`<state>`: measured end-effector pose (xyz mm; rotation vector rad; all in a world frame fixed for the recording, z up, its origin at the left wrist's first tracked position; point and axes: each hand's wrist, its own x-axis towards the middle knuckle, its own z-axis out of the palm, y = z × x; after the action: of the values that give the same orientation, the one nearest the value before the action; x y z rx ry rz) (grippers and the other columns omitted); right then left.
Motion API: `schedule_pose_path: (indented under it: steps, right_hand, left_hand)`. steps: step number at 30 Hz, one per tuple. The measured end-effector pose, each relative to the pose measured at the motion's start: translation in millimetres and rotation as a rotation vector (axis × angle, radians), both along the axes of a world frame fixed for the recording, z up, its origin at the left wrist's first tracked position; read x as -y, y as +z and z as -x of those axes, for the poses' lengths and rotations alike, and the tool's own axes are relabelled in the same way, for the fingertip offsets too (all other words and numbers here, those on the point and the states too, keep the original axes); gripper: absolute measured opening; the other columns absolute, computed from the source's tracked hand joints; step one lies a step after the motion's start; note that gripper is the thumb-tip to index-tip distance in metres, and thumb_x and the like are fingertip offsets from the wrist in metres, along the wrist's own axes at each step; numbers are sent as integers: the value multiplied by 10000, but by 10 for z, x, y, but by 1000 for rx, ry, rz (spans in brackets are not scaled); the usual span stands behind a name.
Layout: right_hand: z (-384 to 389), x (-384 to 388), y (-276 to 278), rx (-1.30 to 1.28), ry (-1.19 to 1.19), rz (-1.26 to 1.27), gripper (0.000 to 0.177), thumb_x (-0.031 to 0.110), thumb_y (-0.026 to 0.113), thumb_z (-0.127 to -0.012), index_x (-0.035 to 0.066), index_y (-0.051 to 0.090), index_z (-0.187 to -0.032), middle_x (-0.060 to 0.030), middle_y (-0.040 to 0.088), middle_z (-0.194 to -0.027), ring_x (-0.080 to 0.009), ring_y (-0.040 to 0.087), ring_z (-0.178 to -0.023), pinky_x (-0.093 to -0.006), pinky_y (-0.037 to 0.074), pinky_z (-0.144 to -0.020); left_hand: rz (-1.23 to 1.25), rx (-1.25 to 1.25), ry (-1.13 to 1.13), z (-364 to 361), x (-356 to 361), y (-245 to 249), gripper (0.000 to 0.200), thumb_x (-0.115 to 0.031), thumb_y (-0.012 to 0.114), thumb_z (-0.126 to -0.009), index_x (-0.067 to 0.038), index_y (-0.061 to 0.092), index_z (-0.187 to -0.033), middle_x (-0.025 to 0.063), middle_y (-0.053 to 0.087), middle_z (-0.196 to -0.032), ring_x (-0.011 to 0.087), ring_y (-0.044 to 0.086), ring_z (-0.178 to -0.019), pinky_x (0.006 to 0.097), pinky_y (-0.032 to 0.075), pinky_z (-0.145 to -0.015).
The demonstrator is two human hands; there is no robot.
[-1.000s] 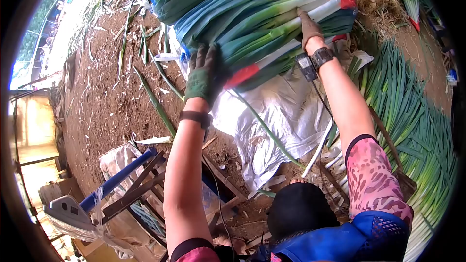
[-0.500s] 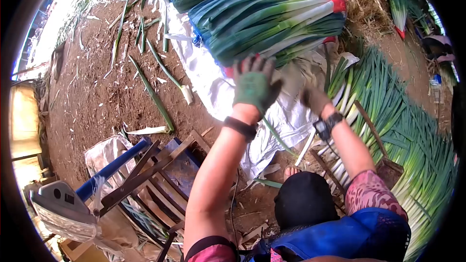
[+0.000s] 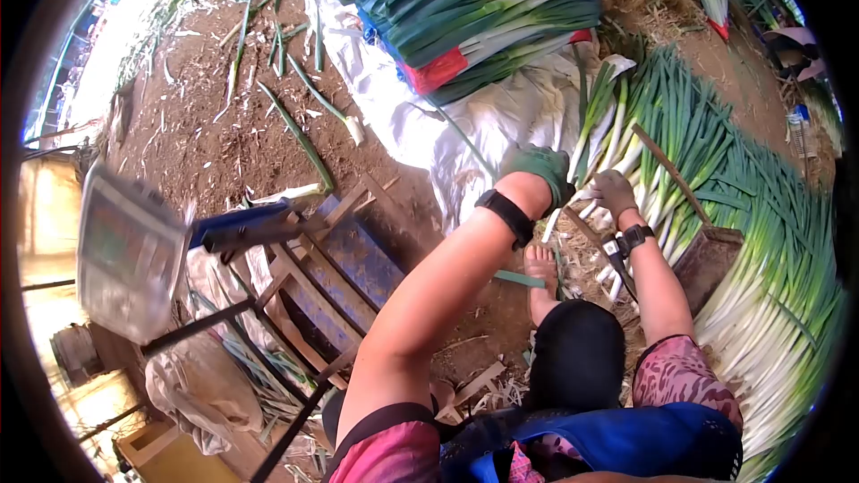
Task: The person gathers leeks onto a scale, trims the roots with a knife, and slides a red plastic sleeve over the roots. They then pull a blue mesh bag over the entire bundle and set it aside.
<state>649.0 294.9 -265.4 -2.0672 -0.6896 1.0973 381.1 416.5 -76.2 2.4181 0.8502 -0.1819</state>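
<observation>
My left hand (image 3: 537,165), in a green glove, is low over the white ends of loose green onions (image 3: 716,170) that lie in a long row on the right. Its fingers curl down out of sight. My right hand (image 3: 613,190), in a brown glove with a watch on the wrist, rests on the white stalks just right of it. Whether either hand grips a stalk is hidden. Farther off, tied bundles of green onions (image 3: 483,9) with red bands are stacked on a white sheet (image 3: 510,116).
A wooden frame (image 3: 707,255) stands among the loose onions. At left are a weighing scale (image 3: 125,250) on a stand and a wooden slatted rack (image 3: 331,277). My bare foot (image 3: 540,264) is on the dirt ground (image 3: 206,134), strewn with leaves.
Both hands have left the stacked bundles and come down and back to the loose onions on the right. My view has dropped and turned, so the scale now looms larger at left.
</observation>
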Motion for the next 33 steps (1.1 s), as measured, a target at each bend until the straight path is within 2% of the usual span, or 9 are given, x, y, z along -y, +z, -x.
schedule_pose_path:
  steps: [5, 11, 15, 19, 23, 26, 30, 31, 33]
  right_hand:
    - [-560, 1377, 746, 759, 24, -53, 386, 359, 643, -849, 27, 617, -1043, -167, 680, -959, -300, 666, -859, -371, 511, -784]
    - [-1022, 2525, 1337, 934, -271, 216, 493, 422, 621, -840, 11, 611, -1112, -214, 639, -1092, -355, 617, -1002, -409, 480, -880]
    - [-1076, 2654, 1448, 877, -318, 368, 571, 454, 606, -837, -7, 598, -1175, -245, 606, -1181, -382, 580, -1093, -424, 456, -941]
    - [-1434, 2610, 1122, 584, -175, 308, 696, 474, 547, -868, -54, 490, -1319, -252, 493, -1362, -387, 490, -1236, -412, 398, -1034]
    - [-1364, 2447, 1088, 576, -142, 424, 675, 455, 530, -883, -36, 471, -1343, -238, 456, -1398, -366, 466, -1262, -405, 378, -1052]
    - [-1017, 2461, 1214, 875, -115, 546, 660, 441, 518, -895, -23, 456, -1361, -227, 429, -1425, -350, 449, -1281, -400, 364, -1065]
    - [-486, 2644, 1610, 1364, -90, 536, 642, 422, 501, -910, -5, 437, -1385, -213, 392, -1461, -329, 426, -1307, -393, 344, -1083]
    - [-608, 2810, 1523, 1659, -68, 431, 643, 444, 516, -899, -1, 474, -1362, -220, 457, -1416, -333, 479, -1265, -401, 385, -1050]
    - [-924, 2906, 1416, 1189, -207, 621, 539, 446, 517, -908, 3, 584, -1208, -185, 597, -1198, -308, 597, -1078, -376, 471, -913]
  left_hand:
    - [-34, 149, -52, 238, 1128, 726, 489, -445, 599, -865, -98, 589, -1210, 171, 669, -1040, 351, 624, -1023, 449, 469, -919]
    - [-109, 197, 12, 1561, 2418, 1536, 484, -359, 625, -874, -72, 548, -1255, 192, 640, -1081, 370, 609, -1018, 452, 493, -845]
    - [-181, 224, 264, 2608, 3180, 1934, 368, -247, 647, -871, -58, 600, -1184, 180, 641, -1076, 376, 621, -972, 436, 489, -834]
    - [-147, 136, 746, 3358, 3795, 1990, 349, -167, 667, -824, -37, 620, -1144, 161, 636, -1120, 361, 579, -1072, 418, 471, -908]
    - [-209, 132, 762, 3740, 4297, 1529, 523, -233, 694, -805, 13, 558, -1246, 242, 561, -1246, 427, 481, -1220, 457, 387, -1043]
    - [-233, 147, 860, 3578, 4532, 1251, 781, -388, 680, -787, 10, 404, -1400, 313, 374, -1410, 487, 372, -1294, 513, 305, -1092]
    - [-346, 159, 921, 3606, 4501, 936, 837, -516, 634, -780, -7, 401, -1402, 296, 374, -1409, 501, 345, -1292, 572, 277, -1076]
    - [-364, 191, 913, 3634, 4480, 896, 830, -518, 632, -783, -11, 404, -1399, 292, 378, -1406, 497, 349, -1290, 572, 275, -1077]
    - [-401, 261, 900, 3688, 4464, 816, 815, -521, 628, -789, -18, 411, -1392, 285, 387, -1399, 489, 356, -1288, 572, 270, -1077]
